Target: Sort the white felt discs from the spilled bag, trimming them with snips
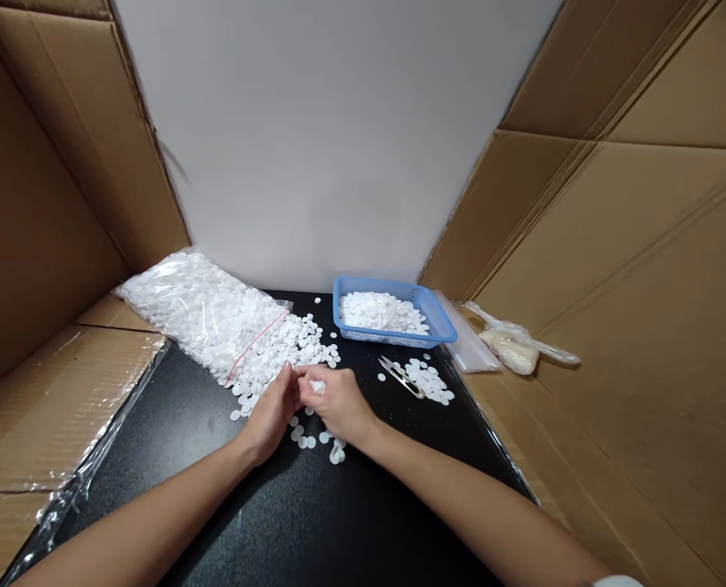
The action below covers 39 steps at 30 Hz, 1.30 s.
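My right hand [344, 405] is closed, with small white discs [318, 387] showing between its curled fingers. Against its fingertips rests my left hand [270, 417], thumb up and fingers bent inward; what it grips, if anything, is hidden. Just beyond both hands a heap of loose white discs [298, 341] spills from the mouth of a clear zip bag [197, 310] full of discs. Several more discs [303, 441] lie below my hands, near a small white clump [337, 452]. To the right are thread snips [403, 378] beside a smaller pile of discs [435, 383].
A blue plastic basket [445, 324] holding white discs stands at the back of the black table [265, 522]. Flat clear bags [470, 346] and a plastic-wrapped pale item [513, 350] lie at the right. Cardboard walls [632, 285] flank both sides, with a white panel [338, 139] behind.
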Motion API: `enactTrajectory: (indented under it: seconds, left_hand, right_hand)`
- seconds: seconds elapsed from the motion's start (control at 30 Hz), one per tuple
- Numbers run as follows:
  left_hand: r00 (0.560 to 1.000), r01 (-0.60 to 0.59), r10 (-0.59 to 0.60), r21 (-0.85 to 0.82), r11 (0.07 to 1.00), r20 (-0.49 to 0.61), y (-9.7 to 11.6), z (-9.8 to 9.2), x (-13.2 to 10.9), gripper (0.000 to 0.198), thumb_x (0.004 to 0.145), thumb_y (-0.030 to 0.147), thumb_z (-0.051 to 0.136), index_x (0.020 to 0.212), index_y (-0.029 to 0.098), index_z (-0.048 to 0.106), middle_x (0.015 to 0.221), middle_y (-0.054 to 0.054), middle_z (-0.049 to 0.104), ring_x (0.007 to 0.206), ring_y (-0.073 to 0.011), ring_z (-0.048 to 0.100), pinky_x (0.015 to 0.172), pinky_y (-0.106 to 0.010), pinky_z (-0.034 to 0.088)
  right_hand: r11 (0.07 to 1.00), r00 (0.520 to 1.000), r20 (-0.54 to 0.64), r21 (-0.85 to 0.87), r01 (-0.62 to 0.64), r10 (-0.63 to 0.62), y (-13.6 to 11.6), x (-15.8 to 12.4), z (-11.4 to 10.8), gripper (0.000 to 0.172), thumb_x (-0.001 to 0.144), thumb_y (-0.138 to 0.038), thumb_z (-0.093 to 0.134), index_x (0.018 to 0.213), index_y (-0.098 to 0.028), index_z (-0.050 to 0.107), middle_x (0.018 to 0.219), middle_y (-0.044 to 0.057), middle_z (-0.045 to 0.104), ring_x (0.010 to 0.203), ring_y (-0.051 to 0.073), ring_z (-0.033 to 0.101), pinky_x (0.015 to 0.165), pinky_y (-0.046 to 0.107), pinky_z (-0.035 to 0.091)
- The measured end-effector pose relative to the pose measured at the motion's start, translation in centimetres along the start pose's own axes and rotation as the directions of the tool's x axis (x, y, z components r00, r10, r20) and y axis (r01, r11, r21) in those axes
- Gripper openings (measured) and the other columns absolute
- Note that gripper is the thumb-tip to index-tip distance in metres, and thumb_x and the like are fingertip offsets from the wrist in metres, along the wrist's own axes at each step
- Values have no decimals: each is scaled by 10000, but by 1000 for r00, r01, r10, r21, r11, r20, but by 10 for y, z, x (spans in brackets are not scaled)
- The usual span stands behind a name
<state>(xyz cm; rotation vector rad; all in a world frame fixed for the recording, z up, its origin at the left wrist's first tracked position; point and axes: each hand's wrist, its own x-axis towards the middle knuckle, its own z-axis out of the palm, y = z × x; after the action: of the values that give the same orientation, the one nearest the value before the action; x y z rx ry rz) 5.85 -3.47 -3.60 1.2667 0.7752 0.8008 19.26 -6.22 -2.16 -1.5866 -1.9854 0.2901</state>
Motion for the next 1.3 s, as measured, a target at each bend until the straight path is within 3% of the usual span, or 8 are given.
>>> enactTrajectory:
  seconds: [0.2, 0.33, 0.4, 0.87, 1.0, 1.1, 1.17, 1.3]
  left_hand:
    - [959, -169, 81, 319, 933, 271, 4, 9, -11, 490, 918, 607, 545, 1221, 253, 695, 1304, -103, 667, 1249, -305, 581, 1131, -517, 370]
    - [709, -640, 89, 587, 496, 699, -1, 21, -20, 504, 871, 464, 694, 1348, 333, 603, 1493, -97, 515, 1414, -364, 418, 1178, -622, 244]
    - [690, -683, 110, 593, 425, 716, -8, 23, -18, 365, 950, 342, 603, 1312, 308, 631, 1440, -95, 572, 1392, -325, 462, 1177, -574, 304]
    - [943, -327, 212, 608, 723, 256, 17, -1, -2, 371, 1029, 368, 386, 1059, 214, 723, 1078, -72, 747, 1049, -233, 687, 921, -354, 534]
    - [965, -260, 160, 656, 709, 210, 35, -25, -26, 202, 885, 292, 660, 1070, 232, 711, 1022, -57, 699, 865, -207, 649, 730, -299, 509]
    - [977, -210, 116, 705, 677, 179, 23, -29, -42, 313, 758, 128, 736, 1044, 234, 665, 982, -26, 635, 817, -178, 601, 699, -271, 474]
    - [976, -218, 136, 702, 678, 172, 7, -23, -45, 209, 757, 87, 699, 912, 214, 638, 933, -13, 605, 824, -176, 581, 728, -276, 465]
    - [969, -246, 189, 672, 698, 158, -14, -5, -31, 153, 771, 48, 594, 775, 200, 580, 839, 2, 574, 777, -167, 553, 705, -266, 443]
  right_hand:
    - [979, 965, -177, -27, -201, 193, 73, 76, -69, 397, 1002, -343, 394, 875, -127, 702, 793, 42, 711, 683, 145, 619, 618, 243, 457]
    - [955, 952, -185, -125, -270, 245, 124, 109, -89, 270, 969, -357, 601, 1138, -149, 635, 1107, 70, 669, 928, 192, 663, 813, 389, 563]
    - [955, 962, -159, -161, -249, 224, 138, 112, -89, 309, 963, -349, 615, 1212, -168, 609, 1207, 85, 636, 1010, 214, 651, 861, 427, 564]
    - [946, 939, -259, -169, -275, 227, 131, 89, -94, 457, 1018, -420, 379, 822, -154, 695, 771, 120, 709, 807, 256, 648, 658, 303, 390]
    - [993, 999, -50, -120, -19, 13, 78, 21, -65, 486, 966, -592, 444, 902, -190, 711, 830, 74, 713, 769, 222, 645, 666, 291, 444]
    - [953, 943, 190, -83, 292, -272, 45, -35, -29, 746, 790, -712, 640, 1282, -153, 592, 1086, 124, 674, 939, 277, 624, 812, 393, 503]
    - [944, 949, 198, -175, 280, -245, 31, -53, -10, 887, 705, -715, 720, 1336, -121, 529, 1136, 163, 622, 995, 325, 586, 847, 466, 500]
    - [922, 959, 268, -340, 183, -92, 18, -43, 6, 562, 839, -610, 641, 1150, -147, 576, 1082, 139, 585, 986, 302, 573, 821, 419, 503]
